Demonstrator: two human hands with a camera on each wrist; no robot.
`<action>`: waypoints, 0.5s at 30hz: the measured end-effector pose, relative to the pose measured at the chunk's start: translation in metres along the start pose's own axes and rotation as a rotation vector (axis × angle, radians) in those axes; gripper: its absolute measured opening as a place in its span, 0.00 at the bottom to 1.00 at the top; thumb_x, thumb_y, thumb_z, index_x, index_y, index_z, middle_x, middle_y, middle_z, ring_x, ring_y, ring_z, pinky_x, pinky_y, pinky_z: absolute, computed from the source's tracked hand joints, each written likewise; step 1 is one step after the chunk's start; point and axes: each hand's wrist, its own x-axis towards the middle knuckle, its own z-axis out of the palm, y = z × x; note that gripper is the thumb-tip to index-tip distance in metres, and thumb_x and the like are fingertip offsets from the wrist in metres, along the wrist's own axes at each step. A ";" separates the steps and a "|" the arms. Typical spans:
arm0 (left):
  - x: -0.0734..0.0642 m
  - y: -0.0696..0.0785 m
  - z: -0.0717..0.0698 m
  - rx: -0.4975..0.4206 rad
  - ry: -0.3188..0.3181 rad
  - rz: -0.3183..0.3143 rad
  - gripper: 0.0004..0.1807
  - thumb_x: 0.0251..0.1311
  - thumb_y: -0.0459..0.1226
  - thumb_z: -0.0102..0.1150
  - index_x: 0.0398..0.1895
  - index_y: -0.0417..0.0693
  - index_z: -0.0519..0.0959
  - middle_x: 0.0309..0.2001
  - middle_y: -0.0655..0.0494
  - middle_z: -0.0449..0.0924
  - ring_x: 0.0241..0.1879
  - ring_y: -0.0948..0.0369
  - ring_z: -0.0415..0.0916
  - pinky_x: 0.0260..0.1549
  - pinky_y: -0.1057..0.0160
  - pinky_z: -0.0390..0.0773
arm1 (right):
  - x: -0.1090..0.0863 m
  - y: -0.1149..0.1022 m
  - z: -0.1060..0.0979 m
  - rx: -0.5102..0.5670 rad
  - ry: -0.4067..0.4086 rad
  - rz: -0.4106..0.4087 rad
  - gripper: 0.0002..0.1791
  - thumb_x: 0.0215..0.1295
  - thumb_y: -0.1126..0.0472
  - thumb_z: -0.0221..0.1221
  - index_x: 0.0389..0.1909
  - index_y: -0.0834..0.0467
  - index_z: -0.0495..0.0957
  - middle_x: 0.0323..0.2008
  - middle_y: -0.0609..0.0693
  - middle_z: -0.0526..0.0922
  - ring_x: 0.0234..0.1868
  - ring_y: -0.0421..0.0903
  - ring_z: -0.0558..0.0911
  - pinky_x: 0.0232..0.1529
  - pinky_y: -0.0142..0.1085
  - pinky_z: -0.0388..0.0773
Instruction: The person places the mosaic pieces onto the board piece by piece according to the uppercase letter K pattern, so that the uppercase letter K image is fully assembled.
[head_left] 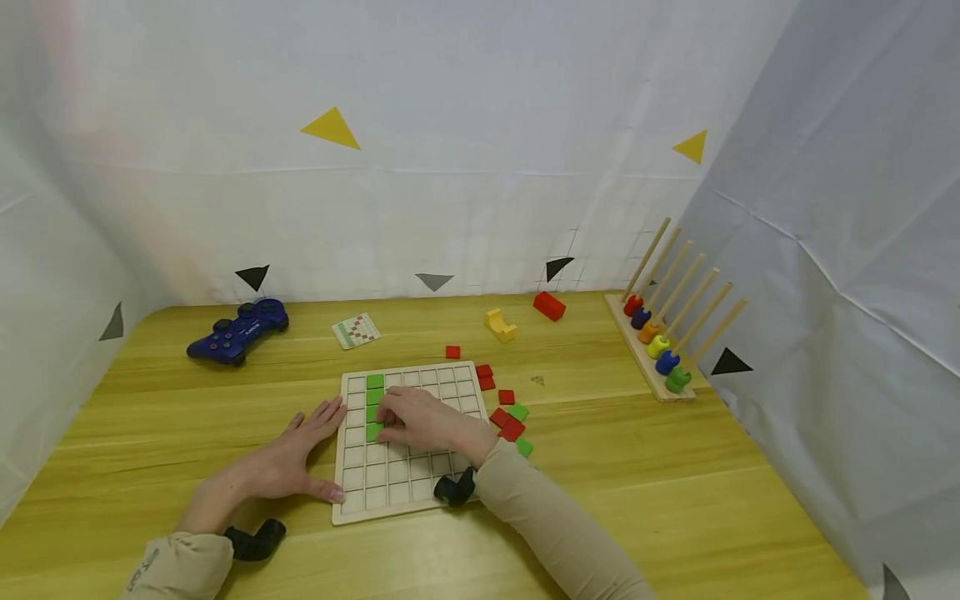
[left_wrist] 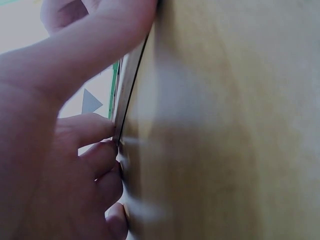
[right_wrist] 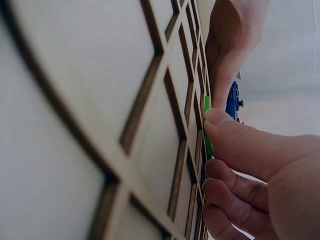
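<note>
A light wooden grid board (head_left: 397,493) lies on the table, with several green square tiles (head_left: 375,381) in one column near its left side. Over that column, my right hand (head_left: 423,417) has its fingers curled down at the lower green tiles. Seen from the right wrist, the thumb lies on a green tile (right_wrist: 208,142) at the grid, while the other fingertips bend toward the board. My left hand (head_left: 288,458) is spread at the board's left edge, thumb and fingertips against it. The left wrist view shows those fingers (left_wrist: 100,157) along the board's side.
Loose red tiles (head_left: 507,397) and green tiles (head_left: 518,412) lie right of the board. Behind it are a pattern card (head_left: 356,331), a yellow block (head_left: 500,325) and a red block (head_left: 550,306). A blue game controller (head_left: 238,332) sits left, a peg rack (head_left: 660,367) right.
</note>
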 end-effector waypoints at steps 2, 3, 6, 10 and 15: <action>0.000 0.000 0.000 -0.001 0.000 0.001 0.67 0.47 0.57 0.75 0.79 0.35 0.45 0.80 0.36 0.33 0.78 0.37 0.28 0.71 0.31 0.29 | 0.000 0.000 0.000 0.000 0.001 0.004 0.12 0.68 0.48 0.63 0.44 0.52 0.80 0.38 0.41 0.77 0.37 0.34 0.73 0.40 0.22 0.71; 0.000 0.000 0.000 -0.001 0.000 0.002 0.67 0.47 0.57 0.75 0.79 0.35 0.45 0.80 0.36 0.33 0.78 0.37 0.28 0.71 0.31 0.29 | 0.001 0.001 0.001 0.001 0.001 0.006 0.12 0.67 0.48 0.64 0.43 0.52 0.80 0.37 0.41 0.77 0.37 0.34 0.73 0.40 0.22 0.71; 0.000 0.001 0.000 -0.005 0.000 0.004 0.67 0.47 0.57 0.75 0.79 0.34 0.45 0.80 0.36 0.33 0.78 0.36 0.28 0.71 0.31 0.29 | 0.001 0.000 0.001 0.007 0.001 0.014 0.12 0.67 0.48 0.64 0.43 0.51 0.80 0.37 0.41 0.76 0.36 0.34 0.73 0.40 0.23 0.71; -0.001 0.001 -0.001 -0.006 0.000 0.004 0.67 0.47 0.57 0.75 0.79 0.34 0.45 0.80 0.36 0.33 0.78 0.36 0.28 0.71 0.31 0.29 | 0.000 -0.001 0.001 0.014 0.000 0.023 0.12 0.67 0.48 0.64 0.43 0.51 0.80 0.37 0.41 0.76 0.36 0.34 0.73 0.40 0.23 0.71; -0.001 0.002 0.000 -0.002 0.002 0.004 0.67 0.47 0.57 0.74 0.79 0.34 0.45 0.80 0.36 0.33 0.78 0.36 0.28 0.71 0.31 0.29 | 0.000 -0.001 0.000 0.020 -0.002 0.031 0.12 0.67 0.48 0.64 0.43 0.51 0.80 0.37 0.40 0.76 0.37 0.34 0.73 0.40 0.23 0.71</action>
